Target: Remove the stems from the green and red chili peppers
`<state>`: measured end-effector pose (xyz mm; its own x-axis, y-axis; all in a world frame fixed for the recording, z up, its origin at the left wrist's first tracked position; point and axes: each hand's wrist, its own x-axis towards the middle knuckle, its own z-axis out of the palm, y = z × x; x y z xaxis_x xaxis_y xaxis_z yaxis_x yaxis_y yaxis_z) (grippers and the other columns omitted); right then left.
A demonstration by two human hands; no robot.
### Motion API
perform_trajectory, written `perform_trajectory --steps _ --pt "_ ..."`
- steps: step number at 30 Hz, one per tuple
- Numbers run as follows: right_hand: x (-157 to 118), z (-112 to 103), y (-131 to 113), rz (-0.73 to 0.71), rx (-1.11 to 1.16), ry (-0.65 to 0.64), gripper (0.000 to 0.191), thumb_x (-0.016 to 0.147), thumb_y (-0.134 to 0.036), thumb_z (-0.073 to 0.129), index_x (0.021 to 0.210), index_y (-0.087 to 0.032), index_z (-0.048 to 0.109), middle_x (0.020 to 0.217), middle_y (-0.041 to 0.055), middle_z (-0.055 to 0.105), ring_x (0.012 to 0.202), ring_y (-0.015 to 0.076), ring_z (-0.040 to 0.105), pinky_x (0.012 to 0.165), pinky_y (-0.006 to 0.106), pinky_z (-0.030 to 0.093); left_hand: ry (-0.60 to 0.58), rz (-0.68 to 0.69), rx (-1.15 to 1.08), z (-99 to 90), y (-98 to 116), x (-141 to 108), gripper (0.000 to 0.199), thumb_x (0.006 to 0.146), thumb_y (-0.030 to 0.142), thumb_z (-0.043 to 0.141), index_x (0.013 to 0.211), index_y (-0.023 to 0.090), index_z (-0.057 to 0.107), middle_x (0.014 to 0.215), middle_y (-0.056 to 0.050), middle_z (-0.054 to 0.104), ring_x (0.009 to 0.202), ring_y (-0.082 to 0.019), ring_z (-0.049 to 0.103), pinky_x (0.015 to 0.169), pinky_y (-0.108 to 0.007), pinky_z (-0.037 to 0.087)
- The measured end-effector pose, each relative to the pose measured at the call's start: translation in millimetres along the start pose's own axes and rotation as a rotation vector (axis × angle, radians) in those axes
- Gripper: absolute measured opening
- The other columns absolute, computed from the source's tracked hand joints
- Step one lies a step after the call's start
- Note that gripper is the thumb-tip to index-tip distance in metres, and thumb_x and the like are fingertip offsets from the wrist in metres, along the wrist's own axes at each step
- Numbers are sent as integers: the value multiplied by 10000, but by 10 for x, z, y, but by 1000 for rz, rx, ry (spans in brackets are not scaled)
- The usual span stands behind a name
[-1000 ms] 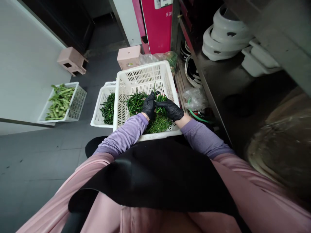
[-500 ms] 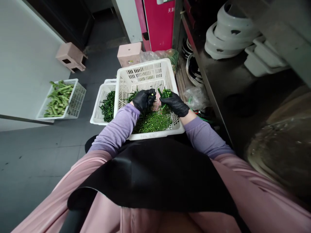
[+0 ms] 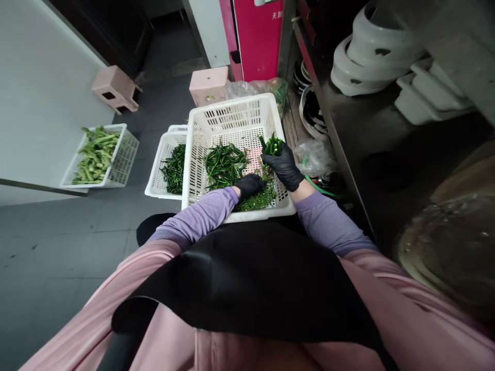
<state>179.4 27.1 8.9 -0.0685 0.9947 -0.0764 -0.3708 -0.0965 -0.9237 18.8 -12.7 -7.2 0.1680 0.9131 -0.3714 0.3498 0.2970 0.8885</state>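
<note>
Just beyond the black apron point(image 3: 247, 278), the large white basket point(image 3: 279, 212) is seen. In its near part, the pile of thin green stems point(image 3: 257, 202) is touched by the gloved left hand point(image 3: 251, 184); whether its fingers are spread or closed cannot be told. By the gloved right hand point(image 3: 285, 166), fingers curled, a bunch of green peppers point(image 3: 273, 145) is held above the basket's right side. Farther left inside, a heap of long peppers point(image 3: 223, 167) is laid.

We see black on our left hand point(image 3: 251, 186) and right hand point(image 3: 286, 166), lilac finely striped in white on our cuffs point(image 3: 203, 208), pink on our sleeves point(image 3: 164, 255) and black on our apron point(image 3: 255, 278). The basket point(image 3: 235, 106) is white, its peppers point(image 3: 223, 164) dark green, its stems point(image 3: 258, 201) a lighter green. The stools point(image 3: 209, 85) are pale pink, the cabinet point(image 3: 258, 46) magenta with white lettering, the floor point(image 3: 77, 257) grey.
</note>
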Motion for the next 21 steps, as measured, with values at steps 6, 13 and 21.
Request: perform_trajectory --steps 6,13,21 --pt "56 -37 -31 60 158 33 327 659 -391 940 865 -274 714 950 23 782 1161 301 752 1049 487 639 209 122 546 -240 84 256 209 810 202 892 826 198 684 1121 -189 766 1337 -398 675 1235 -483 474" --pt "58 38 -67 176 189 30 292 697 -351 952 845 -260 717 866 2 782 1042 272 772 1013 457 650 292 -57 552 -451 25 867 233 725 109 853 766 199 641 946 -169 781 1369 -440 696 1280 -592 437" --pt "83 -14 -73 187 258 -1 245 708 -261 923 847 -267 721 847 -13 799 1031 260 785 1034 431 660 278 -91 296 -651 115 770 285 784 118 865 669 209 620 630 -44 635 930 -305 769 1075 -503 586"
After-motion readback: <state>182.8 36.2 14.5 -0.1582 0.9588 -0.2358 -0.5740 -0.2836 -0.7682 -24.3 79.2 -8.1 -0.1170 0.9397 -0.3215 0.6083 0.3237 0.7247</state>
